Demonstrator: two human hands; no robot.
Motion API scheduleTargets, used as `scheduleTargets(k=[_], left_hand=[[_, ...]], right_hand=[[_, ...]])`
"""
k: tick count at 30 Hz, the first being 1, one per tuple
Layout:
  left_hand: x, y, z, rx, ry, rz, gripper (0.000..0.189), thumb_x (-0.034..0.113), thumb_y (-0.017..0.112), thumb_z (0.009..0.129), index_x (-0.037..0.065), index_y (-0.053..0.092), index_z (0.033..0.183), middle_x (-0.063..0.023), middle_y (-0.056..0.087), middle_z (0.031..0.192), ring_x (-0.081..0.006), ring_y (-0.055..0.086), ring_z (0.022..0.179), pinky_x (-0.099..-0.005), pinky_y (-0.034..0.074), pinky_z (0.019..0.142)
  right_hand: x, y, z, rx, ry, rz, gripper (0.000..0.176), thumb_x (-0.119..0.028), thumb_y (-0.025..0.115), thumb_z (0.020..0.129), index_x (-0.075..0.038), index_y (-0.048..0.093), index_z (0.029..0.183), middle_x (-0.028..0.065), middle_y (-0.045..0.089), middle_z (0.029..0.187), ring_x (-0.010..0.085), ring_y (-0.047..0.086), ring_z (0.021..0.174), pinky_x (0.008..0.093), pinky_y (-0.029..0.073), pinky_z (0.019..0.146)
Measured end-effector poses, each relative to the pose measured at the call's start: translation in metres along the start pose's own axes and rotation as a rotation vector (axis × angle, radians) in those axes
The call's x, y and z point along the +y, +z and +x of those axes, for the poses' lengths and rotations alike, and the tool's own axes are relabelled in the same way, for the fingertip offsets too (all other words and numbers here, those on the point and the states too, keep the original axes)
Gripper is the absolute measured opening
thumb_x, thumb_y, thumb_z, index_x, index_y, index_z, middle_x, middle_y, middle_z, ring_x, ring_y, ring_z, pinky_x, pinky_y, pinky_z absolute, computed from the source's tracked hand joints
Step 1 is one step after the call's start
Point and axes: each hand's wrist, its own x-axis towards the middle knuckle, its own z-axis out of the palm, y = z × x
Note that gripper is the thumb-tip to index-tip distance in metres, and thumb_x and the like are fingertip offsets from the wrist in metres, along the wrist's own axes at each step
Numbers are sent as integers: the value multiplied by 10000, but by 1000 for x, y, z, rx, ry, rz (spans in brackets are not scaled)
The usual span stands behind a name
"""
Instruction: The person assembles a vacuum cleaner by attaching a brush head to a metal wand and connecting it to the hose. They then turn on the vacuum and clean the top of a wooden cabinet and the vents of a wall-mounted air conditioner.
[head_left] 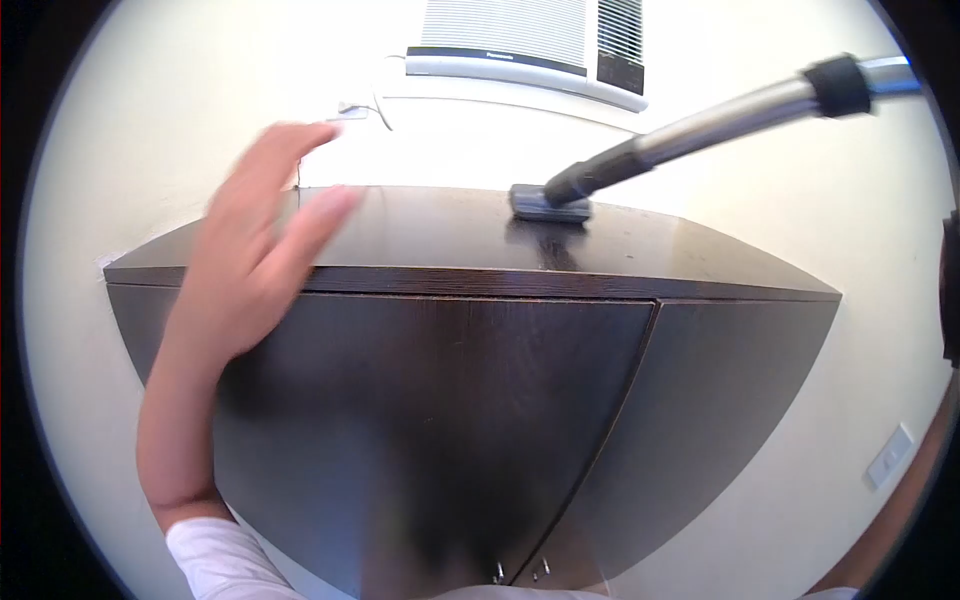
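My left hand (250, 240) is raised in front of the left part of the dark wooden cabinet (420, 400). Its fingers are spread, slightly blurred, and hold nothing. On the cabinet's top, right of the middle, rests a vacuum cleaner's black brush nozzle (550, 205). A metal vacuum tube (730, 125) slopes up from it to the right edge of the view. My right arm shows at the lower right edge, but the hand itself is outside the picture, so its grip is hidden.
An air conditioner (500, 62) is set in the wall above the cabinet. A cable hangs by a wall socket (350, 112) behind my left hand. A white switch plate (889, 457) is on the right wall. Small metal handles (541, 570) sit low on the cabinet doors.
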Motion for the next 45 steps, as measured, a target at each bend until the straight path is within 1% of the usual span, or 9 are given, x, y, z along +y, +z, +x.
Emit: scheduleTargets(k=[3,11,17,26,28,30,31,39,45], left_hand=[[24,30,62,-112,154,-35,503,344,541,1021,-15,543,1373,-205,594,1377,-335,549,1306,-420,408,1114],[79,8,34,-321,-40,304,385,293,504,1038,-31,603,1223,-215,645,1200,-398,606,1108,-457,455,1004],[40,51,-26,34,63,420,399,316,470,1049,-42,609,1159,-202,647,1103,-383,612,1069,-521,386,1097],[17,41,-38,107,219,290,398,307,581,988,-19,579,1217,-206,599,1229,-383,572,1161,-560,324,1153],[14,47,-41,132,221,154,396,276,577,983,-18,567,1248,-208,572,1275,-393,546,1214,-568,293,1172],[-39,23,-68,216,227,184,387,245,552,989,-16,559,1273,-204,560,1313,-385,520,1277,-567,262,1195],[-45,6,-78,260,187,274,378,230,529,997,-15,558,1284,-199,560,1328,-373,508,1314,-562,247,1209],[-100,-9,-111,301,15,392,383,299,470,1043,7,557,1275,-160,579,1274,-353,509,1278,-557,241,1207],[-89,-3,-105,325,77,393,443,373,556,980,16,574,1243,-173,572,1219,-365,521,1203,-590,279,1146]], right_hand=[[86,59,11,8,-142,119,276,-348,683,940,-135,557,817,63,610,649,211,600,543,380,570,594],[266,140,-25,4,-184,176,248,-283,630,990,-125,587,805,66,605,650,187,607,549,369,567,625],[362,156,-19,-69,-114,210,288,-240,644,976,-104,603,725,88,613,585,199,610,533,356,549,637],[229,117,-1,-145,-189,230,332,-329,728,921,-91,536,1051,61,608,673,199,613,577,370,584,609],[193,74,43,-238,-70,172,410,-393,460,1056,-3,462,1184,162,592,872,325,655,887,547,554,964],[136,103,-5,-33,-153,81,417,-419,484,1051,-7,494,1114,150,613,855,298,659,858,504,575,845],[100,121,-18,-18,-205,115,382,-323,767,891,-68,544,1065,40,621,668,172,601,546,345,583,580],[2,96,-25,48,-249,63,356,-398,599,989,-49,545,1039,93,643,772,224,634,696,395,566,673],[42,105,-34,11,-64,111,366,-423,524,1029,-58,541,1045,113,639,823,244,646,818,417,556,771]])
